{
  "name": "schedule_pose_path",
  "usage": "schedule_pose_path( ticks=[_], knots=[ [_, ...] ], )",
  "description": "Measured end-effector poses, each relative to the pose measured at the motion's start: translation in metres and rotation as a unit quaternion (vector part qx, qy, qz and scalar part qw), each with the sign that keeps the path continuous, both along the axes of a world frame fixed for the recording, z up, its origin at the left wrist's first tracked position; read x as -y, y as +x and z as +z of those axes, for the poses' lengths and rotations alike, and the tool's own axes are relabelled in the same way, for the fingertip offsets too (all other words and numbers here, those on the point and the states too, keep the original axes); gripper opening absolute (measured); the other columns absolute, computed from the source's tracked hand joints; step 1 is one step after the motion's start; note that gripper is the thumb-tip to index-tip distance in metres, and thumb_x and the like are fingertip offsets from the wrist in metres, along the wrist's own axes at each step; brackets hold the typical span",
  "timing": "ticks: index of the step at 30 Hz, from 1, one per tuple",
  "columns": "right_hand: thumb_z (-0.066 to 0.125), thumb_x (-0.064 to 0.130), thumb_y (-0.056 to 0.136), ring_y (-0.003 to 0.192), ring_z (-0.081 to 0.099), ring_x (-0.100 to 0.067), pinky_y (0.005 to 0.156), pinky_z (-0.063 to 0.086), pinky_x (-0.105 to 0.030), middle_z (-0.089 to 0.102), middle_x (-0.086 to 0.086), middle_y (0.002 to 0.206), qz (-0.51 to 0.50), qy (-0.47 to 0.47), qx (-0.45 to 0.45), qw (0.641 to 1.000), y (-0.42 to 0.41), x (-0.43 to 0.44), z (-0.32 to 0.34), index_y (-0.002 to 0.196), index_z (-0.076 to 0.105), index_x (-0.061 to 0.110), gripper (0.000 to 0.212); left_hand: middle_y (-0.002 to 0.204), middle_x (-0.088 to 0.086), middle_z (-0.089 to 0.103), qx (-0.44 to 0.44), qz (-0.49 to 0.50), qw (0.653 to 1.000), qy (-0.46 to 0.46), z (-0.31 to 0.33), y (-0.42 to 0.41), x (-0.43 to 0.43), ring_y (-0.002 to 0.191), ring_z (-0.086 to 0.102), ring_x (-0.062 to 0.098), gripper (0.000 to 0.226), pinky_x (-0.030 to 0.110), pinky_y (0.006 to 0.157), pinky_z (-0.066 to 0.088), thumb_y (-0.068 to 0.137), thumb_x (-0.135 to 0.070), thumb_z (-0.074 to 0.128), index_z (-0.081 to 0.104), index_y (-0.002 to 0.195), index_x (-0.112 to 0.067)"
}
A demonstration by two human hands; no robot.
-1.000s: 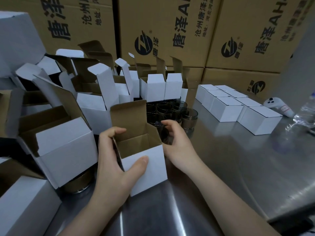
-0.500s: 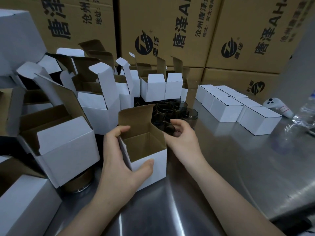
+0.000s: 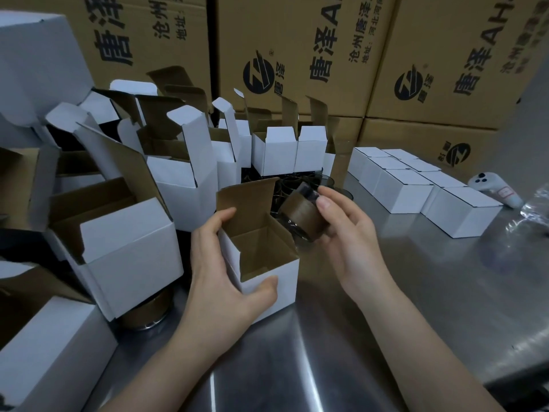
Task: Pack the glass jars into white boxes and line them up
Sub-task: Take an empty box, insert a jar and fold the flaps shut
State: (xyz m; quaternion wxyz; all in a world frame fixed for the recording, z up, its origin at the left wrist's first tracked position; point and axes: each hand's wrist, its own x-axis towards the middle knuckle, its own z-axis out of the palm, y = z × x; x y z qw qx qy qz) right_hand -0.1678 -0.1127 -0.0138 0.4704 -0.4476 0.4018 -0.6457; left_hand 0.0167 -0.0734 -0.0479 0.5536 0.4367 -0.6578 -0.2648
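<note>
Left hand (image 3: 221,272): is gripping the open white box (image 3: 277,288) standing on the table (image 3: 430,307).
Right hand (image 3: 350,236): is grasping the glass jar (image 3: 301,217), clear of the table.
Jar position: is hanging just right of the box mouth, slightly above it, with its axis tilted.
Next move (judged): is calling for righting the jar, then shifting it left and down.

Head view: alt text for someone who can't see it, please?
A person's left hand grips an open box on a steel table while the right hand holds a tilted glass jar beside it. At right, closed boxes stand in rows; more open boxes crowd the left.
</note>
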Motion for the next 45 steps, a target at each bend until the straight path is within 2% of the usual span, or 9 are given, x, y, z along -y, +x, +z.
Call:
schedule_pose_path(
  ticks=[2, 8, 12, 14, 21, 28, 36, 40, 45],
  knots=[
    [0.074, 0.033, 0.074, 0.105, 0.068, -0.014, 0.081, 0.058, -0.03, 0.071, -0.003, 0.114, 0.016, -0.015, 0.016, 1.0, -0.001, -0.001, 0.001, 0.131, 0.058, 0.012, 0.063, 0.136, -0.02, 0.037, 0.001, -0.001, 1.0, -0.002, 0.0, 0.0, 0.0, 0.132, 0.041, 0.006, 0.086, 0.043, 0.109, 0.044, 0.055, -0.048, 0.072, 0.03, 0.129, -0.056],
    [0.064, 0.031, 0.085, 0.104, 0.065, -0.026, 0.097, 0.046, -0.057, 0.07, -0.008, 0.109, 0.071, -0.057, 0.054, 0.994, -0.001, 0.0, 0.003, 0.115, 0.066, 0.012, 0.036, 0.133, -0.031, 0.034, 0.01, 0.0, 1.0, -0.012, 0.001, -0.002, -0.001, 0.135, 0.037, 0.003, 0.085, 0.043, 0.113, 0.039, 0.056, -0.046, 0.073, 0.028, 0.126, -0.062],
    [0.084, 0.048, 0.066, 0.114, 0.06, -0.032, 0.095, 0.05, -0.054, 0.061, -0.015, 0.122, 0.093, -0.085, 0.056, 0.99, 0.003, -0.005, 0.011, 0.128, 0.054, 0.007, 0.08, 0.134, -0.033, 0.031, 0.023, 0.001, 1.0, -0.016, 0.0, -0.003, 0.0, 0.135, 0.035, 0.002, 0.089, 0.043, 0.113, 0.038, 0.058, -0.04, 0.078, 0.026, 0.126, -0.064],
    [0.084, 0.043, 0.068, 0.118, 0.059, -0.032, 0.091, 0.054, -0.048, 0.059, -0.016, 0.127, 0.099, -0.103, 0.05, 0.988, 0.005, -0.009, 0.017, 0.133, 0.049, 0.006, 0.083, 0.134, -0.034, 0.03, 0.026, 0.0, 0.999, -0.019, 0.0, -0.003, 0.001, 0.136, 0.034, 0.001, 0.09, 0.043, 0.113, 0.038, 0.057, -0.044, 0.076, 0.026, 0.129, -0.062],
    [0.076, 0.057, 0.07, 0.115, 0.062, -0.015, 0.092, 0.051, -0.029, 0.067, 0.009, 0.116, 0.13, -0.176, -0.116, 0.969, 0.021, -0.027, 0.038, 0.126, 0.055, 0.017, 0.073, 0.133, -0.024, 0.034, 0.024, -0.004, 1.0, -0.008, -0.003, -0.003, 0.003, 0.129, 0.037, -0.004, 0.09, 0.023, 0.103, 0.038, 0.054, -0.048, 0.073, 0.026, 0.13, -0.058],
    [0.072, 0.037, 0.076, 0.105, 0.064, -0.001, 0.08, 0.052, -0.015, 0.068, 0.013, 0.11, 0.106, -0.143, -0.287, 0.941, 0.023, -0.026, 0.046, 0.117, 0.059, 0.032, 0.044, 0.133, -0.018, 0.033, 0.029, -0.004, 1.0, 0.007, -0.002, -0.003, 0.002, 0.128, 0.039, 0.0, 0.096, 0.017, 0.098, 0.04, 0.053, -0.046, 0.074, 0.025, 0.135, -0.048],
    [0.068, 0.062, 0.06, 0.098, 0.063, -0.008, 0.084, 0.057, -0.037, 0.061, 0.013, 0.107, 0.06, -0.061, -0.439, 0.895, 0.018, -0.019, 0.057, 0.105, 0.059, 0.038, 0.052, 0.136, -0.023, 0.027, 0.031, -0.016, 0.999, 0.005, 0.0, -0.002, 0.001, 0.132, 0.035, 0.0, 0.1, 0.018, 0.101, 0.039, 0.056, -0.031, 0.079, 0.021, 0.134, -0.056],
    [0.073, 0.063, 0.064, 0.088, 0.058, -0.002, 0.07, 0.05, -0.025, 0.059, 0.016, 0.097, 0.042, -0.029, -0.524, 0.85, 0.022, -0.017, 0.064, 0.102, 0.06, 0.036, 0.048, 0.14, -0.021, 0.026, 0.033, -0.019, 0.999, 0.014, 0.001, -0.002, 0.001, 0.134, 0.034, 0.002, 0.101, 0.019, 0.102, 0.039, 0.056, -0.031, 0.078, 0.017, 0.129, -0.063],
    [0.074, 0.063, 0.064, 0.077, 0.057, -0.002, 0.057, 0.042, -0.018, 0.059, 0.015, 0.087, 0.035, -0.035, -0.593, 0.804, 0.032, -0.019, 0.069, 0.1, 0.061, 0.029, 0.052, 0.143, -0.016, 0.029, 0.035, -0.025, 0.999, 0.031, 0.001, -0.002, 0.001, 0.135, 0.036, 0.007, 0.104, 0.029, 0.108, 0.041, 0.056, -0.031, 0.079, 0.018, 0.138, -0.052]
  ],
)
